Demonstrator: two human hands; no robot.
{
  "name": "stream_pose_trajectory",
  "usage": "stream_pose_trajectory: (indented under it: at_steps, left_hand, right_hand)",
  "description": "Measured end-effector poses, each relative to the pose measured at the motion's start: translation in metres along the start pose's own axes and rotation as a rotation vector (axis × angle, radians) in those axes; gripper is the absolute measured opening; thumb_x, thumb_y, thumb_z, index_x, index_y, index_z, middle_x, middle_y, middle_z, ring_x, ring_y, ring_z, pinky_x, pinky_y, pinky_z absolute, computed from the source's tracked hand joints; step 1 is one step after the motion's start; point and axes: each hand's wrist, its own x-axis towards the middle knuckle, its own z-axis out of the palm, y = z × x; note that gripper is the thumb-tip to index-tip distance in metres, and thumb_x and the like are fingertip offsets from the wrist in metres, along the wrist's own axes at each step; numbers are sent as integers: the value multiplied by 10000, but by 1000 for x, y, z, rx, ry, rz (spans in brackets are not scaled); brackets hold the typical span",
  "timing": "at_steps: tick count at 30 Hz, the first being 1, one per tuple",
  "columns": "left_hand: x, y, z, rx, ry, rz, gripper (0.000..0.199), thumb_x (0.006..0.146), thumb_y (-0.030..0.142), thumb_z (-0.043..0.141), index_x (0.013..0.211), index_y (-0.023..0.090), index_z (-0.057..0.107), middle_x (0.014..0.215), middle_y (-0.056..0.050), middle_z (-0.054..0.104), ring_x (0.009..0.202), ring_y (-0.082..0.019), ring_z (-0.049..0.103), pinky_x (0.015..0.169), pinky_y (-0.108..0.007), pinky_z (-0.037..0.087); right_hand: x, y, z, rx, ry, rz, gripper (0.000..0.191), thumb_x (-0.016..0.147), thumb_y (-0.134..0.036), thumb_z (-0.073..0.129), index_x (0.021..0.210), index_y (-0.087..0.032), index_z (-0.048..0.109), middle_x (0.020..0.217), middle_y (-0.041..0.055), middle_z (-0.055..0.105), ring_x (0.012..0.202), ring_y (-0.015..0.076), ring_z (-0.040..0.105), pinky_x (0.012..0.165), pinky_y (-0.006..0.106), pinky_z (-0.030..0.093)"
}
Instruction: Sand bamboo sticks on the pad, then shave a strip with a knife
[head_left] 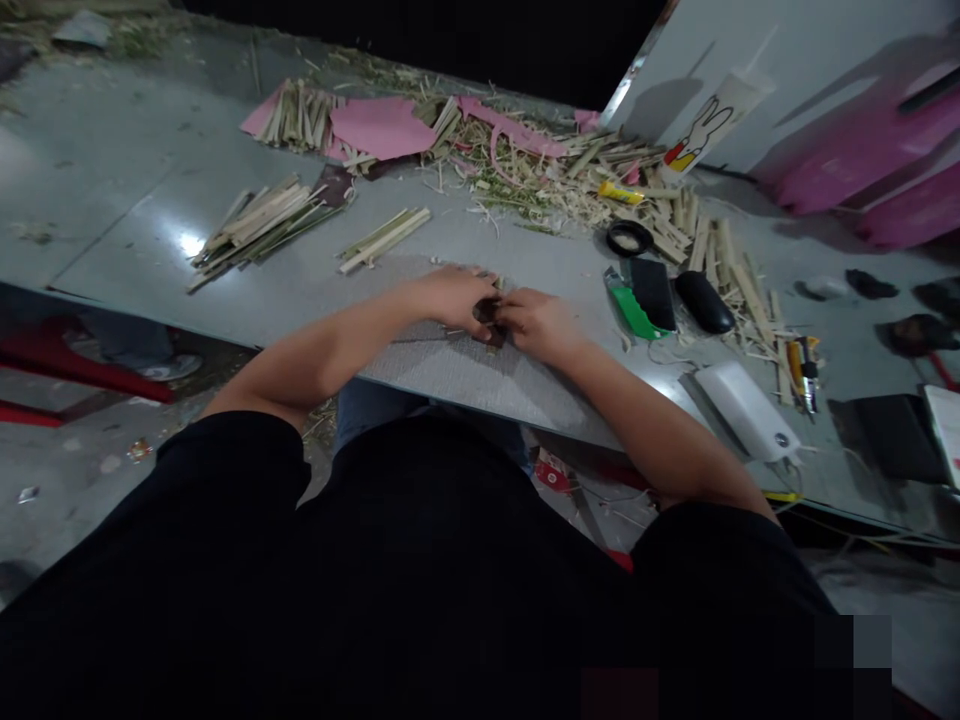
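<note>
Both hands meet over a small brown piece (491, 338) just in from the middle of the worktop's (90, 190) front edge. The left hand (459, 298) comes at it from the left, thumb and fingers curved about it in a pinch. The right hand (536, 322) is on the other side with its fingertips bunched against the piece; whether they grip it or only press on it cannot be told. The piece is partly hidden by the fingers, so its full shape does not show.

Beyond the left hand, toward the back edge, lie a few slats (386, 238), and farther left a larger bundle (262, 225), its sticks fanned unevenly. Along the back edge runs a heap of shavings (517, 195), with pink paper (382, 128) at its left part and a yellow tube (621, 192) lying at its right part.

To the right of the right hand, well apart from it, are a black ring (628, 237), a green packet (634, 308) against a dark slab (651, 290), and a black case (703, 302) just beside the slab. Nearer the front edge on that side sits a white box (746, 412), with a knife (808, 372) to its right. A cup (712, 122) with a rabbit drawing leans by the back edge, right of the heap. Below the worktop's front edge, at the left, is a red stool (67, 362).
</note>
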Motion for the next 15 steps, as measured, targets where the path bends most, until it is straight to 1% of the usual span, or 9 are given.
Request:
stream_pose_trajectory:
  at_steps: [2, 4, 7, 9, 12, 15]
  left_hand:
    - [-1, 3, -2, 41, -6, -28, 871, 995, 722, 826, 1743, 306, 666, 1938, -130, 488, 1752, -478, 459, 1386, -594, 430]
    - [-3, 6, -4, 67, -21, -39, 895, 1018, 708, 808, 1783, 281, 625, 1963, -150, 444, 1763, -481, 447, 1387, -596, 427]
    - [-5, 8, -6, 64, -29, -43, 919, 1021, 718, 804, 1827, 345, 572, 1969, -111, 445, 1776, -477, 434, 1383, -586, 422]
    - [-5, 9, -6, 63, -22, -48, 905, 1016, 714, 819, 1816, 363, 586, 1968, -92, 450, 1775, -466, 434, 1374, -571, 428]
    - [-7, 10, -5, 58, -4, -43, 885, 1036, 659, 836, 1810, 304, 593, 1966, -128, 444, 1758, -455, 438, 1379, -579, 417]
    - [-7, 11, -6, 57, -7, -43, 877, 1047, 648, 829, 1801, 260, 603, 1948, -157, 462, 1735, -452, 457, 1382, -579, 414]
  right_hand:
    - [2, 0, 0, -1, 4, 10, 348, 1070, -159, 592, 1143, -213, 927, 1195, 160, 848, 1119, 329, 723, 933, 438, 515]
    - [3, 9, -3, -16, 20, 64, 342, 1059, -150, 598, 1136, -208, 926, 1152, 169, 838, 1090, 338, 711, 913, 445, 505]
    - [1, 18, -9, -37, 36, 114, 329, 1038, -126, 604, 1090, -202, 920, 1093, 176, 817, 1035, 339, 695, 893, 449, 496]
    - [-1, 13, -7, -31, 28, 80, 325, 1035, -119, 608, 1086, -202, 918, 1101, 170, 822, 1032, 330, 703, 891, 441, 500]
    - [-2, 0, -1, -10, 12, 14, 326, 1039, -120, 615, 1110, -214, 920, 1173, 154, 844, 1076, 318, 725, 909, 424, 512]
    - [0, 2, 0, -17, 22, 29, 325, 1039, -126, 609, 1097, -206, 918, 1142, 161, 842, 1079, 330, 723, 903, 433, 509]
